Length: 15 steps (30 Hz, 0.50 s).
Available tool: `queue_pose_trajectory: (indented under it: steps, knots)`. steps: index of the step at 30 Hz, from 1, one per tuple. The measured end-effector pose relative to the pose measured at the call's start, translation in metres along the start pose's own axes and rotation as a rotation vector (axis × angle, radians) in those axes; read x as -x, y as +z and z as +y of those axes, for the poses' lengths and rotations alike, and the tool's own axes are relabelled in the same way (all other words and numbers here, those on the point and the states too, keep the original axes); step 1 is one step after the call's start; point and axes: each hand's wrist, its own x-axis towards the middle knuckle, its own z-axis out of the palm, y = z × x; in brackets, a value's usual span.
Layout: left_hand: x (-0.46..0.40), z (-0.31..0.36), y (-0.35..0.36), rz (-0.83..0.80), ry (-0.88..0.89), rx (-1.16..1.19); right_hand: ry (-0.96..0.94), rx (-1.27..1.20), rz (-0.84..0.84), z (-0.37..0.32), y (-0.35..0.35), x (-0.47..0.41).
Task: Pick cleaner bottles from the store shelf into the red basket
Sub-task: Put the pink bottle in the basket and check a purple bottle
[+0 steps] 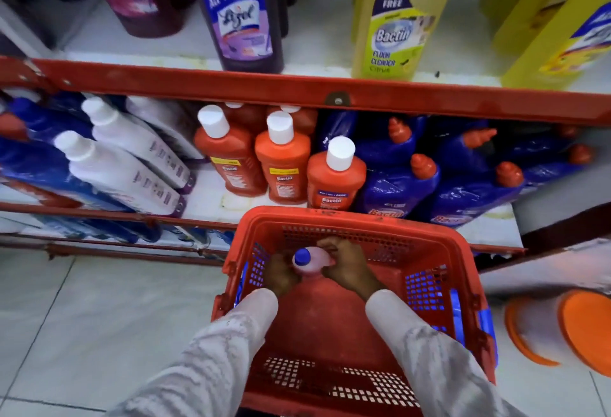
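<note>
1. Both sleeves (231,344) reach down into the basket (469,284), which sits on the floor, near.
2. The left hand (279,273) and right hand (347,266) clasp the bottle (312,261) from either side, probably to set it down upright.
3. It is pale pink with a blue cap (302,257), inside the basket's far half.
4. Far: orange bottles (281,165) remain shelved.

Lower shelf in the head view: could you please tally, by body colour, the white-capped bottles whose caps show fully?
Orange plastic bottles: 3
White plastic bottles: 2
Total: 5
More bottles stand partly hidden behind these.
</note>
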Motion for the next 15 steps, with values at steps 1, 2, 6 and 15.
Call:
queue_pose_trajectory:
  steps: [1,2,6,15]
  knots:
    - [0.008,0.004,-0.010,0.008,0.026,-0.031,-0.015,0.007,-0.011,-0.007,-0.009,0.003]
    - [0.026,0.022,-0.023,0.039,0.072,-0.064,-0.033,0.007,-0.020,-0.016,-0.019,0.006]
    - [0.078,0.086,-0.082,0.275,0.411,-0.312,-0.174,-0.057,0.077,-0.077,-0.067,0.024]
    - [0.116,0.193,-0.184,0.813,0.905,-0.712,-0.611,-0.206,0.674,-0.261,-0.119,0.044]
